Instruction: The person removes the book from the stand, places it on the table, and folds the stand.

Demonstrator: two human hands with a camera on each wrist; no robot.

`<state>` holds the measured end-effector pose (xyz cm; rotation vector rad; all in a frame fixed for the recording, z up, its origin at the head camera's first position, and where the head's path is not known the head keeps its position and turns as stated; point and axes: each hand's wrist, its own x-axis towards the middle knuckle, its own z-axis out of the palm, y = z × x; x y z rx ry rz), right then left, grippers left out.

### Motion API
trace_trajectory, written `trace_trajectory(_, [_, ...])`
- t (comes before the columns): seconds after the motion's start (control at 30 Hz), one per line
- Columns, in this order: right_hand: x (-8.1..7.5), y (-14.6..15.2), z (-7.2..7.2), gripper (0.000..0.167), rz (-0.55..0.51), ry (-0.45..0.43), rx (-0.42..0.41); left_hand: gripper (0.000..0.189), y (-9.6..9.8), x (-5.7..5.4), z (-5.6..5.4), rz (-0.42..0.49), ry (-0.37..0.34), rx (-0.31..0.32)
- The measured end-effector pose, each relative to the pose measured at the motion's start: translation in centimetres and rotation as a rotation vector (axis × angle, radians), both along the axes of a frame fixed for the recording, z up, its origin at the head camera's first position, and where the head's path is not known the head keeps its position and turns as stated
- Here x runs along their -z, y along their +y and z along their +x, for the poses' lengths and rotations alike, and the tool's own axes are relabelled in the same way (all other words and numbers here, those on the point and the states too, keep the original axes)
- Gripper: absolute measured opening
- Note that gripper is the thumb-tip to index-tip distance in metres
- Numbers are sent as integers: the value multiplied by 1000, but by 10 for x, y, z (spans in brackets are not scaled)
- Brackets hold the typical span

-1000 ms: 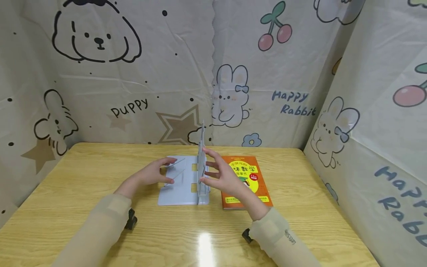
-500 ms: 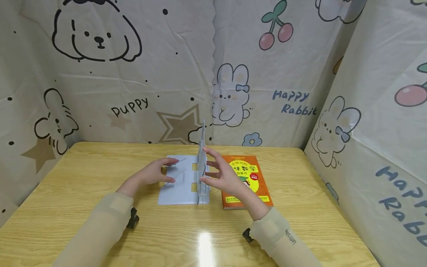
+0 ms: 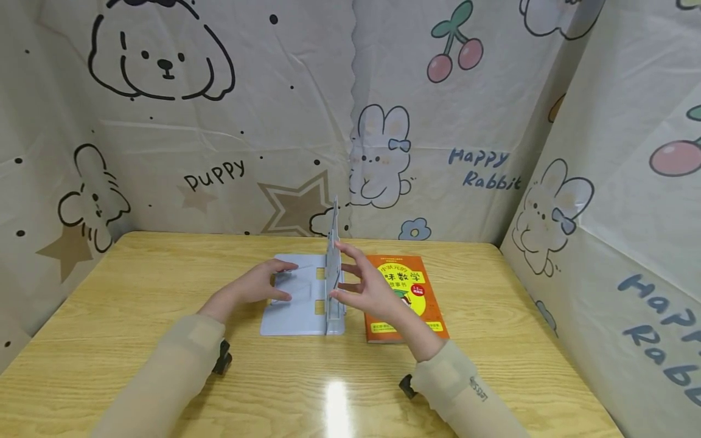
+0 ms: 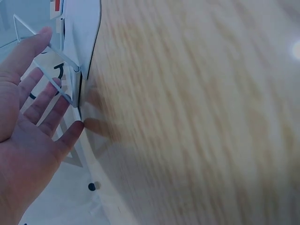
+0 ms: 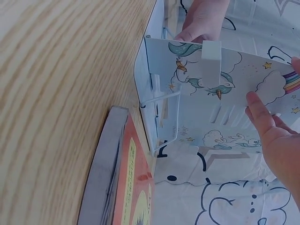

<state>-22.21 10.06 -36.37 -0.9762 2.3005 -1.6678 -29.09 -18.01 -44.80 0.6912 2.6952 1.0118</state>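
A pale book stand has its base plate (image 3: pixel 296 325) flat on the table and its printed panel (image 3: pixel 331 267) upright. My left hand (image 3: pixel 249 285) is over the base's left part, thumb and fingers around a thin wire support (image 4: pixel 64 58). In the right wrist view another wire support (image 5: pixel 161 99) sticks out on the panel's other side. My right hand (image 3: pixel 375 295) touches the panel's right face with spread fingers; in the right wrist view fingers (image 5: pixel 255 105) rest on its unicorn print.
An orange book (image 3: pixel 405 322) lies just right of the stand, partly under my right forearm. The wooden table (image 3: pixel 274 383) ends at a patterned cloth backdrop (image 3: pixel 219 121) behind, with cloth at both sides.
My left hand has shifted slightly right, and the wire support in it has swung a little to the right. My right hand stays against the panel.
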Motion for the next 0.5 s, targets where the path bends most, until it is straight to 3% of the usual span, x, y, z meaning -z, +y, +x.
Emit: trace_trajectory(0.5, [0,0,-1,80,-5,-9,-6,68,7,-2,-2,-122,29,-3])
